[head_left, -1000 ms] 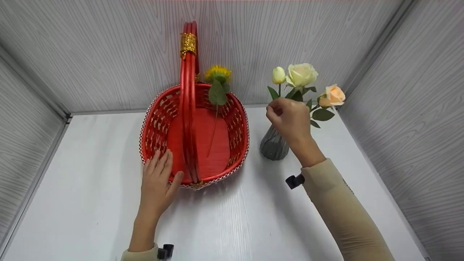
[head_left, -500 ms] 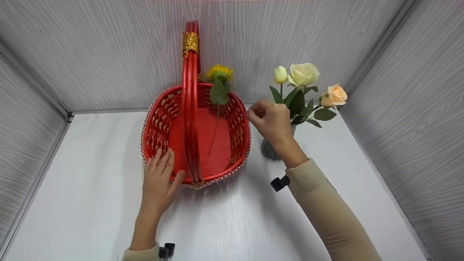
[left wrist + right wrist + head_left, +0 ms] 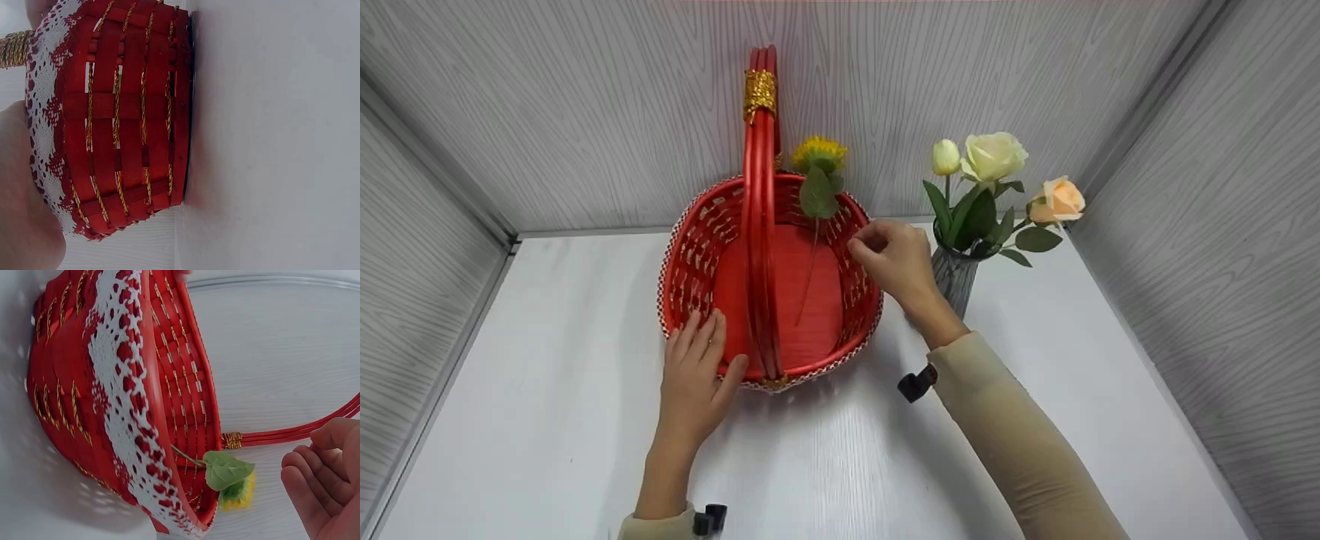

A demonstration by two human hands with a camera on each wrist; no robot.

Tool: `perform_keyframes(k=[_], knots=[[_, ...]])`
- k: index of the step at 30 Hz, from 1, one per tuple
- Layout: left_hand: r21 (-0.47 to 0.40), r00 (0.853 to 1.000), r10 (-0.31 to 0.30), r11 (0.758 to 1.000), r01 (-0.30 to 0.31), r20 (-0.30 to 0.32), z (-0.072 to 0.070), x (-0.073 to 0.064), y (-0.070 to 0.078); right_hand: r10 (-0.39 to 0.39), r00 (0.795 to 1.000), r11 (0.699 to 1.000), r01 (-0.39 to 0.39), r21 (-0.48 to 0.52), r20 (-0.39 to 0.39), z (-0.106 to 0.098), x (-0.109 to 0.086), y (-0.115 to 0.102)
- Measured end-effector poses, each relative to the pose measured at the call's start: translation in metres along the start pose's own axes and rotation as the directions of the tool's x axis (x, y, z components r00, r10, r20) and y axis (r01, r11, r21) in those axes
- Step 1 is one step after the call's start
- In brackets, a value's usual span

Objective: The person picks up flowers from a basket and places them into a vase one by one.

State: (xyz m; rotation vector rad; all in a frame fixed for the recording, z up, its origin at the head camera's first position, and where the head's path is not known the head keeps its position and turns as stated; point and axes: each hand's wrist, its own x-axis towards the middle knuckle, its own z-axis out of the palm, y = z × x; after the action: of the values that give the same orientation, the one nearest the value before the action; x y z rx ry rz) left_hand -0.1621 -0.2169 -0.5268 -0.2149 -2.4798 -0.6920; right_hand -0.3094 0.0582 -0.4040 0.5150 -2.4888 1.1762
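Observation:
My left hand rests on the near left rim of a red woven basket, its fingers straight and reaching inside. White lace trim runs around that rim, and the palm lies against it in the left wrist view. My right hand hovers at the basket's right rim with nothing in it, fingers loosely bent and thumb near the index finger. A yellow sunflower leans in the basket, its head over the back rim and its thin stem slanting down to the red bottom. Its green leaf shows in the right wrist view.
The tall red handle, wrapped in gold cord, arches over the basket. Right of it stands a grey glass vase holding a white tulip, a cream rose and a peach rose. Grey wood-grain panels enclose the white table.
My right hand has moved left, from in front of the vase to the basket's right rim, uncovering the vase's neck. The left hand has stayed on the rim.

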Motion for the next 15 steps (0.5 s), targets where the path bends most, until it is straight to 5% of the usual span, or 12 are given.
perform_keyframes(k=[15], knots=[[-0.006, 1.000, -0.012, 1.000, 0.012, 0.004, 0.001, -0.002, -0.002, 0.114, 0.992, 0.988, -0.118, 0.095, 0.048, 0.025, 0.008, 0.005]])
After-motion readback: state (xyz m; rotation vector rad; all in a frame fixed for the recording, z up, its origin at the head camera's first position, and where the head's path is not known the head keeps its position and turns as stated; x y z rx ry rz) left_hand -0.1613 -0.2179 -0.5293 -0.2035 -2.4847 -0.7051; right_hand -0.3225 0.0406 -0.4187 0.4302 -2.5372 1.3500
